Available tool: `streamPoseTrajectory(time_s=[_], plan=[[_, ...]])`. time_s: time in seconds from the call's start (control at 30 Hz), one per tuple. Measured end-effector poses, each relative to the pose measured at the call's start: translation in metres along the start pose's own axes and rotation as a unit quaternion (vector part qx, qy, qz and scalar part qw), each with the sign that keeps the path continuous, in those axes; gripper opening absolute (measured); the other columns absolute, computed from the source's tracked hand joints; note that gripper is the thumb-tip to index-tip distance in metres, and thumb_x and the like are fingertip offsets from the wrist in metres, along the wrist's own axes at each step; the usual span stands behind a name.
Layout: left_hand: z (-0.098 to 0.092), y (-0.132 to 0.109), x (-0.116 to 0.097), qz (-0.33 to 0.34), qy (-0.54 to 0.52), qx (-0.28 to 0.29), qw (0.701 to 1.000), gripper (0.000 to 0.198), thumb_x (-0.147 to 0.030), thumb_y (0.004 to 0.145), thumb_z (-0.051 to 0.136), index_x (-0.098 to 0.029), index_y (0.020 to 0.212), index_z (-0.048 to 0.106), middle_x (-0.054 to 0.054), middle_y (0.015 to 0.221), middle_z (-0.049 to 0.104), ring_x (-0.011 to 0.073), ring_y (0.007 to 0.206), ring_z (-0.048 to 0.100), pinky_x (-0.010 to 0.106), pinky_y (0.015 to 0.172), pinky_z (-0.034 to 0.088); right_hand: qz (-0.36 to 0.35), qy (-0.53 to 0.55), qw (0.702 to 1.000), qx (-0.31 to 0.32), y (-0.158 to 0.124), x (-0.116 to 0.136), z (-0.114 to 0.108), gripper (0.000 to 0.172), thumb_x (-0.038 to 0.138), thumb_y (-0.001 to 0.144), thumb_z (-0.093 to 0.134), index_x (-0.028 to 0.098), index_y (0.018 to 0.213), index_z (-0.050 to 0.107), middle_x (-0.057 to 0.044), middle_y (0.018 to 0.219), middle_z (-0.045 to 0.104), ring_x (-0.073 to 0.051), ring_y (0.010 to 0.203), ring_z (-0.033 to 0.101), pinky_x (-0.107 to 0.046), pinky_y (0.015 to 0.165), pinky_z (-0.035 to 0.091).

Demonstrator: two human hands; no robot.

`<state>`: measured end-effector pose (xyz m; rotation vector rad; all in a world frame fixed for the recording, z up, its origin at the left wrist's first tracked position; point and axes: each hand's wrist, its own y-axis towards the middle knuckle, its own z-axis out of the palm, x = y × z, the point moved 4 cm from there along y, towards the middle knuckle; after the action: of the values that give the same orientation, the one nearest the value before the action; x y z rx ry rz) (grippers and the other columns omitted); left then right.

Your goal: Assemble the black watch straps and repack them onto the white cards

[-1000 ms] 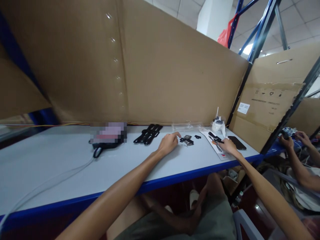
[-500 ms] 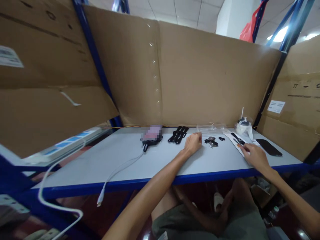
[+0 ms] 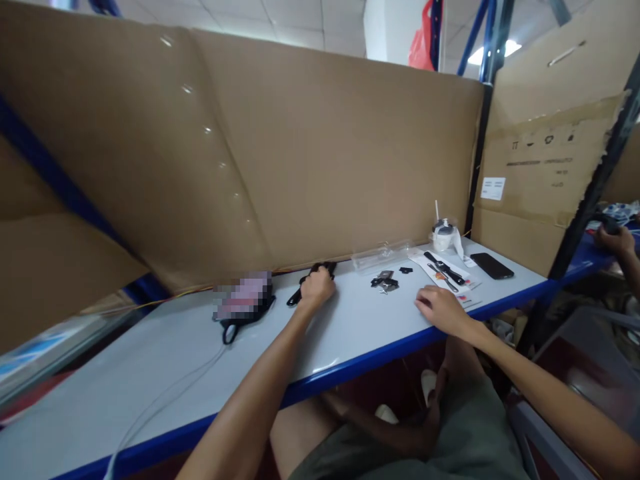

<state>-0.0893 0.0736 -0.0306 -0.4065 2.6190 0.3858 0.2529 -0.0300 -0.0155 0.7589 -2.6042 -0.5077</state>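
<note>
Since it is the biggest thing, the cardboard wall [image 3: 320, 153] comes first: it stands up all along the back, at 12 o'clock. Below it runs the long pale surface [image 3: 150, 360] with a blue front edge.

The left hand [image 3: 317, 288] is at the back of the surface. Its grip is curled over the bunch of black straps [image 3: 327, 267], touching them. I cannot tell if the fingers really hold a strap or just lie on top. The right hand [image 3: 440, 308] rests near the front edge at 2 o'clock, its grip loose and holding nothing.

A dark pouch [image 3: 243, 298] sits at 9 o'clock of the left hand. A black phone [image 3: 491, 265] lies at 2 o'clock of the right hand. A white card [image 3: 463, 291] with thin tools on it lies at 1 o'clock, near that hand. Small black parts [image 3: 385, 281] lie between the two hands.

I think the step now is getting hold of the straps. Lifting them would call for a firm pinch and a pull toward 6 o'clock. The wall is just behind the straps and leaves no room at the back. Bare room lies in front of the left hand, down to the blue edge. Toward 3 o'clock the small parts are near, so a sideways sweep could knock them.
</note>
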Motion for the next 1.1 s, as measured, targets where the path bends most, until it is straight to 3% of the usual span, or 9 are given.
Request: streamPoseTrajectory(time_s=[0.07, 0.17, 0.27, 0.33, 0.43, 0.6, 0.83, 1.03, 1.1], plan=[[0.002, 0.005, 0.001, -0.043, -0.008, -0.013, 0.999, 0.033, -0.015, 0.072, 0.067, -0.011, 0.105, 0.066, 0.032, 0.115, 0.066, 0.0472, 0.116, 0.060, 0.052, 0.091, 0.044, 0.014, -0.006, 1.000, 0.019, 0.021, 0.003, 0.013, 0.013, 0.024, 0.095, 0.056, 0.019, 0.097, 0.068, -0.007, 0.098, 0.070, -0.020, 0.092, 0.065, -0.027, 0.081, 0.042], [0.005, 0.007, -0.001, -0.070, -0.033, -0.038, 0.996, 0.019, -0.013, 0.068, 0.070, -0.015, 0.087, 0.068, 0.029, 0.105, 0.070, 0.0460, 0.109, 0.064, 0.050, 0.086, 0.046, 0.058, -0.007, 0.998, 0.025, 0.056, 0.004, 0.031, 0.028, 0.034, 0.099, 0.053, 0.017, 0.118, 0.064, -0.013, 0.117, 0.067, -0.023, 0.103, 0.065, -0.029, 0.086, 0.044], [0.005, -0.001, -0.004, -0.063, -0.047, -0.066, 0.995, 0.010, -0.014, 0.068, 0.070, -0.017, 0.074, 0.062, 0.028, 0.098, 0.070, 0.0451, 0.109, 0.064, 0.048, 0.084, 0.046, 0.098, -0.002, 0.994, 0.052, 0.083, 0.006, 0.049, 0.041, 0.047, 0.100, 0.048, 0.015, 0.119, 0.064, -0.016, 0.121, 0.066, -0.027, 0.108, 0.065, -0.032, 0.085, 0.047], [0.003, -0.008, -0.005, -0.081, -0.137, -0.070, 0.985, 0.017, -0.013, 0.067, 0.071, -0.020, 0.068, 0.055, 0.022, 0.090, 0.069, 0.0416, 0.107, 0.064, 0.043, 0.082, 0.046, 0.114, -0.009, 0.991, 0.072, 0.094, 0.006, 0.057, 0.041, 0.048, 0.097, 0.052, 0.015, 0.117, 0.066, -0.018, 0.122, 0.066, -0.029, 0.108, 0.066, -0.032, 0.084, 0.048], [0.004, -0.020, -0.011, -0.116, -0.345, -0.022, 0.931, 0.022, -0.013, 0.074, 0.066, -0.023, 0.071, 0.046, 0.008, 0.072, 0.061, 0.0289, 0.086, 0.066, 0.032, 0.069, 0.047, 0.123, -0.009, 0.988, 0.088, 0.102, 0.004, 0.063, 0.035, 0.042, 0.091, 0.060, 0.016, 0.112, 0.071, -0.016, 0.122, 0.067, -0.028, 0.106, 0.067, -0.030, 0.081, 0.048], [0.015, -0.049, -0.042, -0.099, -0.464, 0.100, 0.875, 0.010, -0.016, 0.089, 0.047, -0.022, 0.082, 0.043, -0.003, 0.062, 0.050, 0.0121, 0.048, 0.049, 0.023, 0.048, 0.041, 0.172, 0.042, 0.981, 0.076, 0.105, -0.010, 0.066, 0.027, 0.042, 0.081, 0.072, 0.020, 0.095, 0.077, -0.010, 0.103, 0.076, -0.026, 0.099, 0.069, -0.026, 0.073, 0.046], [0.031, -0.080, -0.066, -0.015, -0.566, 0.196, 0.801, 0.010, -0.017, 0.086, 0.055, -0.019, 0.082, 0.046, -0.003, 0.057, 0.051, 0.0075, 0.038, 0.040, 0.016, 0.034, 0.025, 0.215, 0.105, 0.971, 0.002, 0.100, -0.023, 0.064, 0.015, 0.032, 0.079, 0.074, 0.020, 0.088, 0.077, -0.008, 0.101, 0.077, -0.022, 0.098, 0.069, -0.024, 0.077, 0.045], [0.032, -0.077, -0.061, -0.007, -0.594, 0.213, 0.776, 0.014, -0.018, 0.083, 0.061, -0.018, 0.083, 0.047, -0.004, 0.057, 0.052, 0.0062, 0.037, 0.040, 0.015, 0.035, 0.023, 0.227, 0.153, 0.961, -0.031, 0.101, -0.028, 0.067, 0.014, 0.015, 0.081, 0.064, 0.018, 0.082, 0.077, -0.010, 0.096, 0.078, -0.021, 0.098, 0.070, -0.023, 0.080, 0.046], [0.033, -0.075, -0.060, -0.013, -0.597, 0.212, 0.773, 0.014, -0.017, 0.084, 0.060, -0.018, 0.082, 0.047, -0.004, 0.057, 0.052, 0.0060, 0.037, 0.040, 0.014, 0.035, 0.022, 0.241, 0.179, 0.953, -0.042, 0.103, -0.033, 0.068, 0.015, 0.012, 0.082, 0.061, 0.016, 0.081, 0.076, -0.010, 0.087, 0.077, -0.019, 0.089, 0.071, -0.022, 0.075, 0.048]])
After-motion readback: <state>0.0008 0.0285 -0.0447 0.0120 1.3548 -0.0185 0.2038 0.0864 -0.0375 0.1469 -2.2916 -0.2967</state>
